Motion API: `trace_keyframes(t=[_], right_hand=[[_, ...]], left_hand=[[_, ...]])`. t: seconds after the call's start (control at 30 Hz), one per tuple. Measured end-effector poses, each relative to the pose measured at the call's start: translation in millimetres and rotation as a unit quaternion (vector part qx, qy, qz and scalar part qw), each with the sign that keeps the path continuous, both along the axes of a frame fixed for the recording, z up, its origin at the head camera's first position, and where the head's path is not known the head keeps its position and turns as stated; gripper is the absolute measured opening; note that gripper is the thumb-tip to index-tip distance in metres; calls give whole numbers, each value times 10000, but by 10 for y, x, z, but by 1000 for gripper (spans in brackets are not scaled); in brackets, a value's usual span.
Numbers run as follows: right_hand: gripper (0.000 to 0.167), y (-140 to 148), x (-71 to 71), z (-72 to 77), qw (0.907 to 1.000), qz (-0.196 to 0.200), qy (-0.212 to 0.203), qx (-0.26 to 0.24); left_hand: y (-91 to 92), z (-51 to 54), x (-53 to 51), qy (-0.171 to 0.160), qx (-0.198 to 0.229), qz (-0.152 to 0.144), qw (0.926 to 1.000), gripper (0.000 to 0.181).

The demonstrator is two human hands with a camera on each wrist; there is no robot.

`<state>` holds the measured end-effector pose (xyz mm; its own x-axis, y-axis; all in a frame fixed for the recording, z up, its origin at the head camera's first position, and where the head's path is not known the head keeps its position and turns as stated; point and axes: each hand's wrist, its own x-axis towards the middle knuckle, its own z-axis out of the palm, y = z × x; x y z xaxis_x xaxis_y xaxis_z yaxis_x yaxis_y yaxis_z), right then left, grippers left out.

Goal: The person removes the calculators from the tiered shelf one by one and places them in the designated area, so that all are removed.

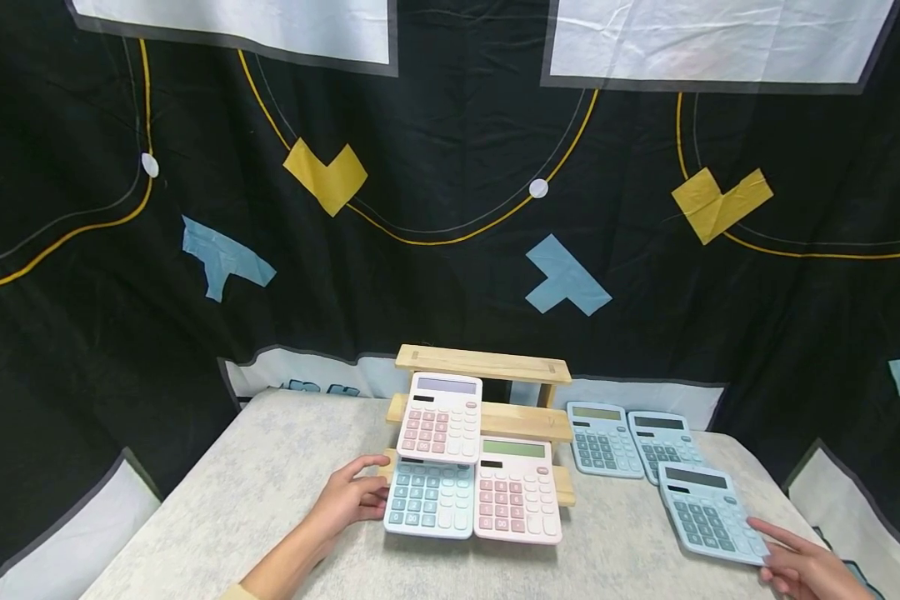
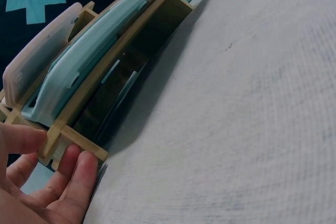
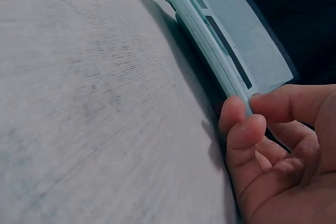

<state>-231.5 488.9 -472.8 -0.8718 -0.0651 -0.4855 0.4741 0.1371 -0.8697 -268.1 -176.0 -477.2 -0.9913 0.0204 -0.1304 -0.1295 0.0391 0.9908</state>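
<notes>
A tiered wooden display rack [image 1: 531,422] carries a blue calculator [image 1: 427,500] and a pink-and-white calculator [image 1: 517,492] side by side on its low tier. Above them leans another pink-keyed white calculator [image 1: 441,417]. My left hand [image 1: 351,497] grips the rack's left end; in the left wrist view, its thumb and fingers [image 2: 84,174] hold the wood below the calculators. At the right, my right hand [image 1: 798,562] pinches the near right corner of a loose blue calculator [image 1: 708,512]. In the right wrist view that calculator [image 3: 207,40] appears tilted, its edge between thumb and fingertips.
Two more blue calculators, one [image 1: 606,440] beside the rack and another [image 1: 666,442] to its right, lie behind the pinched one. All stand on a pale mottled table [image 1: 270,467]. A dark patterned cloth [image 1: 450,308] hangs behind the table.
</notes>
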Motion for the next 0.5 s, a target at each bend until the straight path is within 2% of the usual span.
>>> trace_keyframes(t=[0.17,0.3,0.5], right_hand=[[71,-69,-44,11,9990,-441,42,68],[80,-126,-80,12,9963,-831,35,196],[77,-137,-125,15,9936,-1113,1,200]], left_hand=[[-14,-28,-5,-40,4,-24,10000,45],[-16,-28,-2,-38,16,-15,10000,45],[-20,-18,-7,-33,20,-36,10000,45]])
